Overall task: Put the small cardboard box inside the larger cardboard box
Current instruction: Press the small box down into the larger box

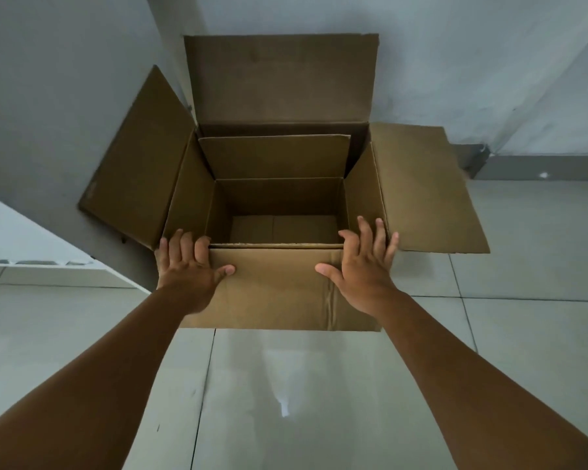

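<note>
The large box [279,290] stands open on the tiled floor [319,385], with its 12 o'clock side against the wall [82,79]. The small box [279,195] appears to sit inside it already, mouth up. A doubled cardboard edge shows along the 6 o'clock rim. Whether the small box has reached the bottom cannot be told.

The left hand [187,266] lies at the 8 o'clock corner and the right hand [364,266] at the 4 o'clock corner. Each grip is spread flat, thumb on the near face and fingertips reaching to the rim. Neither is pinching anything.

What could go wrong:
- The small box's side flaps lean outward against the large box's walls at 9 and 3 o'clock. If they wedge there, the box could hang up partway or settle crooked.
- Pressing on the near corners alone could tip the small box toward 6 o'clock or buckle the near face, which already shows a crease near the right hand.
- The large box's own flaps, splayed at 9 [140,157] and 3 o'clock [428,188] and upright at 12 [279,79], could swing inward if the box is shoved along the smooth floor.

The small box is empty, and only its folded bottom panels show. Nothing else can be seen in the large box.
</note>
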A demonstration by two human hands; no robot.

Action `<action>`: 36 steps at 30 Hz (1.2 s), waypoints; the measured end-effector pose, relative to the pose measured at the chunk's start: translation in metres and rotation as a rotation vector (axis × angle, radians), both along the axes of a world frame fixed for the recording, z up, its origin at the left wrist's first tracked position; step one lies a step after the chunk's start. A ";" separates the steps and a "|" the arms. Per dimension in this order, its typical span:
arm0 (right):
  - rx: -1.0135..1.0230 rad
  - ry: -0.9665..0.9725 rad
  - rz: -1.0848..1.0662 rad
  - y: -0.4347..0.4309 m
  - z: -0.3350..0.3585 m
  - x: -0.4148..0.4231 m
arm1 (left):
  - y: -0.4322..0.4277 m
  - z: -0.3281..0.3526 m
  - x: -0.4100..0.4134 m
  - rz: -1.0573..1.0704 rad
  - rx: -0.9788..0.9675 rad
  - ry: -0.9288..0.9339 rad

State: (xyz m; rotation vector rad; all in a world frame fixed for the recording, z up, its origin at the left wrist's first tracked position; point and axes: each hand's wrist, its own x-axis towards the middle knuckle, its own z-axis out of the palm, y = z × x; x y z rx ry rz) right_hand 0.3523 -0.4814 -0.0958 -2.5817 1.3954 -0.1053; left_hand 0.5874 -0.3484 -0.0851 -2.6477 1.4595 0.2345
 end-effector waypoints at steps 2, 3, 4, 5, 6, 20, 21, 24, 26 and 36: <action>-0.010 0.007 -0.001 -0.010 0.001 0.005 | -0.007 -0.003 0.003 0.001 -0.034 -0.005; -0.015 0.010 0.001 -0.013 0.001 0.008 | -0.009 -0.005 0.006 0.005 -0.046 -0.005; -0.019 0.013 0.004 -0.017 0.001 0.011 | -0.012 -0.006 0.008 0.006 -0.055 -0.001; -0.022 0.017 0.006 -0.019 0.002 0.013 | -0.014 -0.007 0.011 0.007 -0.064 0.003; -0.024 0.020 0.007 -0.022 0.003 0.016 | -0.017 -0.008 0.014 0.007 -0.073 0.008; 0.017 0.017 -0.014 -0.052 0.003 0.043 | -0.056 -0.012 0.049 0.034 -0.082 0.083; 0.020 0.017 -0.017 -0.052 0.003 0.044 | -0.057 -0.011 0.050 0.035 -0.067 0.085; 0.030 0.014 -0.020 -0.051 0.004 0.046 | -0.059 -0.004 0.051 0.039 -0.027 0.100; 0.032 0.020 -0.019 -0.051 0.005 0.047 | -0.060 0.000 0.051 0.042 -0.002 0.106; 0.034 0.025 -0.003 -0.048 0.009 0.043 | -0.054 0.001 0.049 0.009 -0.045 0.041</action>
